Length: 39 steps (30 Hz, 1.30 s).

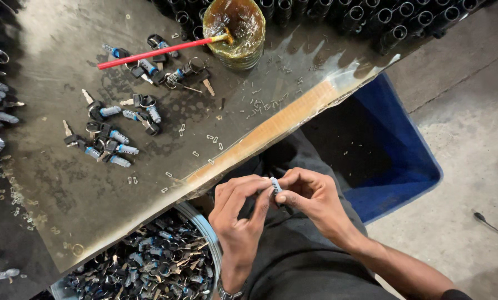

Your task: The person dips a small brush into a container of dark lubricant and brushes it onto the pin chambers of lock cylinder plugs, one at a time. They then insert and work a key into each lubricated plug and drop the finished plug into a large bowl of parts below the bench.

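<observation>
Both hands are up close together over the lap, just off the edge of the workbench. The left hand [239,208] and the right hand [310,197] are both pinched shut on one small silvery-blue lock cylinder [275,186], which sits between the fingertips of the two hands with only its ridged end poking out. Can't really make out which hand carries more of it, the fingers cover most of the piece.

On the scuffed grey metal workbench top [65,189] there's a loose scatter of the same kind of silvery lock cylinders with black-headed keys [113,144], well apart from the hands, up and to the left. Tiny metal clips [213,139] are sprinkled all over the bench between that scatter and the edge. Further back stands a clear round tub of amber grease [235,28] with a red-handled brush [154,53] leaning out of it across the bench.

Just below the bench edge, right beside the left hand, is a round metal bucket full of dark lock parts and keys [154,264]. On the other side, near the right hand, a blue plastic bin [404,161] sits on the concrete floor [471,139].
</observation>
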Motion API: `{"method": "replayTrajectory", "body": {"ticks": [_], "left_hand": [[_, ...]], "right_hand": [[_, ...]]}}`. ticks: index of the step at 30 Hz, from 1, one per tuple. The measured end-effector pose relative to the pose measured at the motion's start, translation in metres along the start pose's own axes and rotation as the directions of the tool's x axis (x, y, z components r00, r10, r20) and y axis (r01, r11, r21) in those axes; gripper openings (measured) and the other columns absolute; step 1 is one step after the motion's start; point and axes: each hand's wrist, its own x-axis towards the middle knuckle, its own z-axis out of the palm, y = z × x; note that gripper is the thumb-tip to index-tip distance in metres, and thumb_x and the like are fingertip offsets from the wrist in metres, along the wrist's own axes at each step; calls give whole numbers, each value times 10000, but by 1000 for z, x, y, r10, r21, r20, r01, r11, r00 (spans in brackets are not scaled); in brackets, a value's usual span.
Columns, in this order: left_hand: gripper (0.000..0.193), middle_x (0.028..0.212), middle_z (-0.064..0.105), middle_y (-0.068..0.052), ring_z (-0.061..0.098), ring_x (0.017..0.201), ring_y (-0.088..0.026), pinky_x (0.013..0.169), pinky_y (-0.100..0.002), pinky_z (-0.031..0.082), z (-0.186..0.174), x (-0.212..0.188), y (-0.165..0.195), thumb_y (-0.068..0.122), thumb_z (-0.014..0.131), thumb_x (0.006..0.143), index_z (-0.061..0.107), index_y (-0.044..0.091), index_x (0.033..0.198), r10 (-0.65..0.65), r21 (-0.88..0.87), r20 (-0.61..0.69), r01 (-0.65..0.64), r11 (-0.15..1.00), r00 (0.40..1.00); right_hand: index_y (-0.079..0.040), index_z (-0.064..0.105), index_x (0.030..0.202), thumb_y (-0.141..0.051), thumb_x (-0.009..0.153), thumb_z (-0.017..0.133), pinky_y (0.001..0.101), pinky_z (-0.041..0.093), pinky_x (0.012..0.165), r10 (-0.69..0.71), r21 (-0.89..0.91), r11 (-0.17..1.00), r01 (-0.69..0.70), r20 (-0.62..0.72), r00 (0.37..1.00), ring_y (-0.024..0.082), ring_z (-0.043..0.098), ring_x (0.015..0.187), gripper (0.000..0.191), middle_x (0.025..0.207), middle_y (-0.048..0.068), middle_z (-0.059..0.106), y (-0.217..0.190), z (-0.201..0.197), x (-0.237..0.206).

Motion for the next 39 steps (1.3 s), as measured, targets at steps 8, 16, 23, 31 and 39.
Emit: {"method": "replayTrajectory", "body": {"ticks": [8,16,23,31,39], "left_hand": [[163,915,713,-31,681,810,-99,726,-240,538,-23,29,-17,-3,807,846,705,9,972,-113,-408,468,327,852,876],[373,932,691,-32,560,546,-30,426,-185,427,-44,160,-32,167,719,969,574,53,1294,-129,-377,-81,90,922,988],[152,915,749,-70,612,579,-54,465,-212,433,-40,185,-24,113,636,1109,683,-17,1174,168,-172,-226,-209,963,960],[144,925,763,-91,674,657,-74,536,-204,487,-57,172,-16,110,630,1152,684,-24,1155,241,13,-189,-243,970,952],[141,943,746,-102,661,647,-90,516,-216,482,-59,155,-17,125,629,1142,660,-13,1143,84,-228,-337,-168,959,938]], "right_hand": [[18,680,970,-47,897,776,275,529,728,-12,75,997,1,146,989,131,666,834,137,920,67,678,-1,-14,1],[7,666,970,-138,883,791,357,579,704,49,269,959,-86,142,989,218,715,772,210,861,119,708,0,-10,4],[14,680,968,-118,898,765,343,577,725,65,259,963,-77,55,996,189,705,771,172,868,101,715,4,-19,4],[-9,683,974,-144,896,759,326,578,726,113,230,966,-117,31,993,173,707,770,173,862,84,716,7,-22,9],[-24,677,958,-138,899,754,349,618,747,149,253,955,-152,31,988,133,697,829,150,903,41,690,5,-18,15]]}}
